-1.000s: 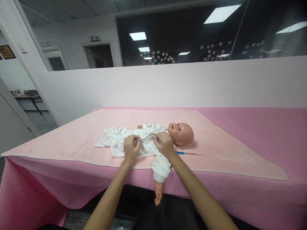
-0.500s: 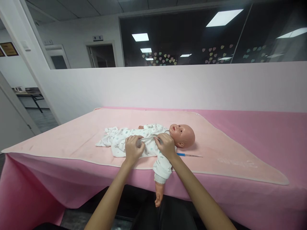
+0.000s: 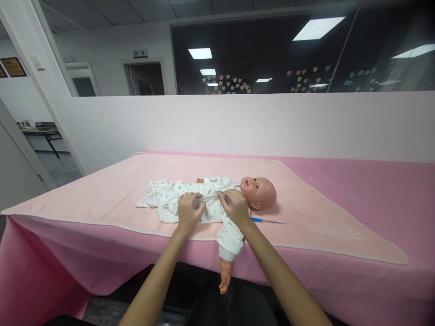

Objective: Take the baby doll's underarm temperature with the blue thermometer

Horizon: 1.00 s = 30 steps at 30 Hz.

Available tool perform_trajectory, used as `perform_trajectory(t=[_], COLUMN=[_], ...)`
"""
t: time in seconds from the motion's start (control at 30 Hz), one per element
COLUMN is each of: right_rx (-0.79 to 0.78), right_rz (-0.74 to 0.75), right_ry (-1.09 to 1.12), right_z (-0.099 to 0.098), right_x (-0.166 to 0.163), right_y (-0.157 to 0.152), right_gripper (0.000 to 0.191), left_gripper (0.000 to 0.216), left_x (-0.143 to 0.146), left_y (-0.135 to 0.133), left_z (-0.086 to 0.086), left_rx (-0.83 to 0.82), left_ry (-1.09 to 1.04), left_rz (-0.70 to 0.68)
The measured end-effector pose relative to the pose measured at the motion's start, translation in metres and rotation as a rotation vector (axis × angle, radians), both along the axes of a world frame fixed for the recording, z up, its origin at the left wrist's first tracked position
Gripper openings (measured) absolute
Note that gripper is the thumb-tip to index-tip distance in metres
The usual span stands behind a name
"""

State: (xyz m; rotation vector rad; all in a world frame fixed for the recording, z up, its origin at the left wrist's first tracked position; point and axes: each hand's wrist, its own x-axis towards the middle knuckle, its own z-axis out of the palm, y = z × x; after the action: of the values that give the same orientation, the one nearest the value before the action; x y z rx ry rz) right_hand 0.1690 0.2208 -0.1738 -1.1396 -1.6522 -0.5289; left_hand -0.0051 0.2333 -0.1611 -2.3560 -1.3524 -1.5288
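A baby doll (image 3: 260,194) lies on its back, head to the right, dressed in a white patterned baby outfit (image 3: 170,199). Its near arm (image 3: 225,274) hangs over the table's front edge. With fingers pinched, my left hand (image 3: 190,209) holds the front edge of the outfit at the doll's belly. My right hand (image 3: 235,206) pinches the same edge at the chest, close to the doll's chin. Between the two hands the strip of cloth is drawn up in a line. The fingertips are partly hidden by the fabric.
Beside the doll's near shoulder lies a thin rod with a blue handle (image 3: 257,220). A peach blanket (image 3: 98,190) lies under the doll, over a pink tablecloth (image 3: 374,190). A white wall (image 3: 238,127) with a window above rises behind the table.
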Motion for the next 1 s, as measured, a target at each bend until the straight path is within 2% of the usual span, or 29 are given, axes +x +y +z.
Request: perform_trajectory(t=[0.6, 1.0], right_rx=[0.001, -0.026], right_rz=[0.012, 0.012], right_ry=[0.013, 0.03], right_z=[-0.0009, -0.0006], right_x=[0.0005, 0.0009], right_y=[0.0006, 0.0016], right_gripper=[0.019, 0.02], left_gripper=[0.013, 0.017], left_x=[-0.0012, -0.0006], left_y=[0.0019, 0.0021], left_z=[-0.002, -0.0025], left_rx=[0.02, 0.005], left_ry=[-0.037, -0.051], left_rz=[0.001, 0.077])
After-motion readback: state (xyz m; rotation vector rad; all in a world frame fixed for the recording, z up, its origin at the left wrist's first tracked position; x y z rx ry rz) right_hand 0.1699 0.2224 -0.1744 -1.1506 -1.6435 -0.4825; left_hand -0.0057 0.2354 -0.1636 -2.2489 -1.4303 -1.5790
